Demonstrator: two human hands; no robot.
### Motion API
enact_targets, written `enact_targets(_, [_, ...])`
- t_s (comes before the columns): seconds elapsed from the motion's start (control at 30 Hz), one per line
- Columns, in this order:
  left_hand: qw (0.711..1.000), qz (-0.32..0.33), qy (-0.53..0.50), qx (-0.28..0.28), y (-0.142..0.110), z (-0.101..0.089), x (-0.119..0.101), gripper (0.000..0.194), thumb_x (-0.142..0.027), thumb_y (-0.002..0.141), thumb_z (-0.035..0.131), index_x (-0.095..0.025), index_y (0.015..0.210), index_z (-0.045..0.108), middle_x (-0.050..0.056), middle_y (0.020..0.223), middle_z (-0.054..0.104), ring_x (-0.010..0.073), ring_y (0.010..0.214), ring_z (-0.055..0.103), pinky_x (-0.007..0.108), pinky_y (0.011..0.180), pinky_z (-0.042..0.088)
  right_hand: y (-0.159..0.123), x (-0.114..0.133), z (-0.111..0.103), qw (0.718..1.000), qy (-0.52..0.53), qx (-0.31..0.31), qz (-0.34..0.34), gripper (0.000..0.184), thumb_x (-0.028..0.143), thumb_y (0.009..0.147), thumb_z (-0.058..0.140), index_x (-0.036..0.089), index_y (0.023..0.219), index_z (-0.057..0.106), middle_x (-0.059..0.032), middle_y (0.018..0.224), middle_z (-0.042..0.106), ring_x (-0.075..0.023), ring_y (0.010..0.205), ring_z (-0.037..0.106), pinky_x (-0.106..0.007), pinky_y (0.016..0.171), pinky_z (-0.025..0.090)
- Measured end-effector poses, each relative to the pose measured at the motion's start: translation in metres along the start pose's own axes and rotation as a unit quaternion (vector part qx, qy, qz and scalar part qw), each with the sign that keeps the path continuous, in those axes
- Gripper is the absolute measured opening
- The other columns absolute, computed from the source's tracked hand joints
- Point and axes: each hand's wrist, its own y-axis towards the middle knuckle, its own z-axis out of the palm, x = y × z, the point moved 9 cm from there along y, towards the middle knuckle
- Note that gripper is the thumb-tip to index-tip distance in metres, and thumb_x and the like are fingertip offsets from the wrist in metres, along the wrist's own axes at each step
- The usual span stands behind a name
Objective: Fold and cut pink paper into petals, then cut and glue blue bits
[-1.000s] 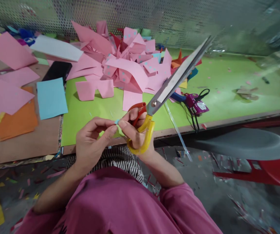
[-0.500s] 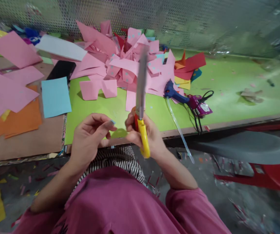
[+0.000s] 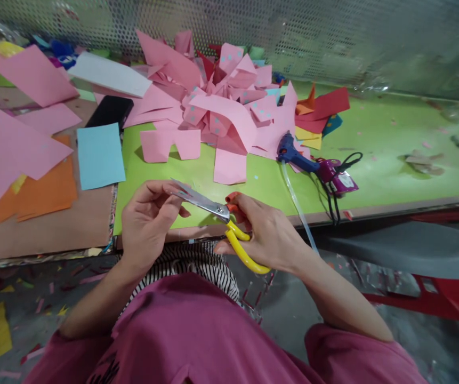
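My right hand (image 3: 273,234) grips scissors (image 3: 247,258) by their yellow and orange handles, over the table's front edge. Their metal blades point left, and the tips reach the fingers of my left hand (image 3: 144,224). Thumb and forefinger of that hand are closed in a pinch; the blades cover the fingertips, so the small light-blue bit of paper seen there a moment ago is hidden. Just beyond the hands, a pink paper cut-out (image 3: 155,145) with a notch stands on the green tabletop (image 3: 189,173). A light-blue paper sheet (image 3: 100,157) lies to the left.
A heap of pink paper pieces (image 3: 165,64) fills the back middle. To the right lies a blue glue gun (image 3: 293,154) with its clear glue stick (image 3: 295,197) hanging over the edge. A black phone (image 3: 111,111) and orange sheets (image 3: 47,194) are at left; a grey seat (image 3: 405,248) stands right.
My hands have moved apart, leaving the small blue paper bit in my left pinch. My right hand has swung the scissors from pointing up and right round to the left, toward my left fingers.
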Motion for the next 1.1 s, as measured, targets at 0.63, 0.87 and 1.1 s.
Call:
enact_targets(0.63, [0.999,0.044,0.003,0.02,-0.002,-0.003,0.0,0.006,-0.024,0.087,0.077,-0.023,0.09,0.071,0.0,0.091,0.074,0.0076,0.062,0.065,0.019,0.057,0.058,0.0,0.004,0.005,0.999,0.012,0.031,0.008,0.082,0.09,0.078,0.048,0.016,0.11,0.058,0.001,0.067,0.053,-0.0142,0.053,0.045,-0.028,0.055,0.032])
enact_targets(0.87, [0.998,0.046,-0.016,0.034,-0.002,-0.002,0.0,0.012,-0.028,0.084,0.08,-0.023,0.086,0.07,0.001,0.091,0.075,0.008,0.059,0.064,0.02,0.055,0.058,-0.001,0.01,0.004,0.999,0.028,0.026,-0.014,0.077,0.09,0.076,0.052,0.018,0.104,0.056,0.0046,0.063,0.049,-0.0115,0.05,0.037,-0.026,0.053,0.03])
enact_targets(1.1, [0.997,0.054,-0.033,0.036,-0.003,0.002,-0.003,0.008,-0.025,0.085,0.078,-0.025,0.085,0.07,-0.001,0.088,0.074,0.007,0.059,0.064,0.018,0.053,0.056,-0.004,0.013,0.001,0.999,0.043,0.015,-0.028,0.066,0.084,0.08,0.056,0.02,0.096,0.054,0.007,0.06,0.044,-0.0106,0.048,0.035,-0.026,0.052,0.029])
